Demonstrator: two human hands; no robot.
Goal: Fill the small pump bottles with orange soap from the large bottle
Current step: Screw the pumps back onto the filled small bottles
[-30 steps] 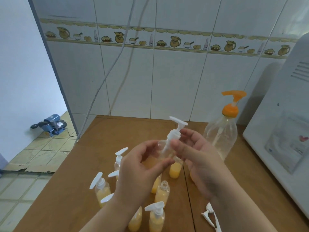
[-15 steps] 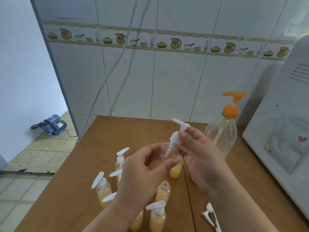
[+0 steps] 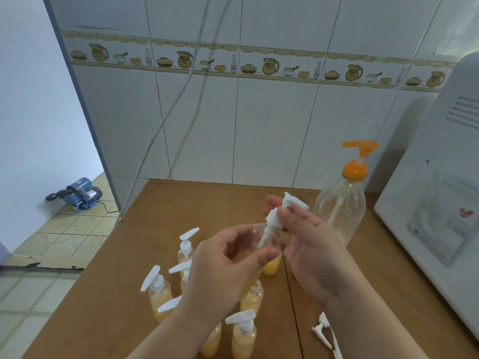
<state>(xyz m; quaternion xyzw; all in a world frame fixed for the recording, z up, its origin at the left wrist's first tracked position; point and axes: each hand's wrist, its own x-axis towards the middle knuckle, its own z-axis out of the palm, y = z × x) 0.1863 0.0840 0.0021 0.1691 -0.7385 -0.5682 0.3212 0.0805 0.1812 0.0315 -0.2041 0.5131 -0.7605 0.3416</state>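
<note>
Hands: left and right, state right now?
Left hand: grips a small clear bottle.
Right hand: pinches the white pump head.

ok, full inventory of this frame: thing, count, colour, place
small pump bottles: at least six standing, clear with orange soap, white pumps, table front
uncapped small bottle: one, orange soap, among them
held small bottle: one, clear, in left hand
held pump: one, white, right hand, tube in bottle neck
large bottle: one, clear, orange pump, table back right
loose pumps: white, table front right
table: one, brown wood
water pump: one, blue, floor left
left hand
right hand
</note>
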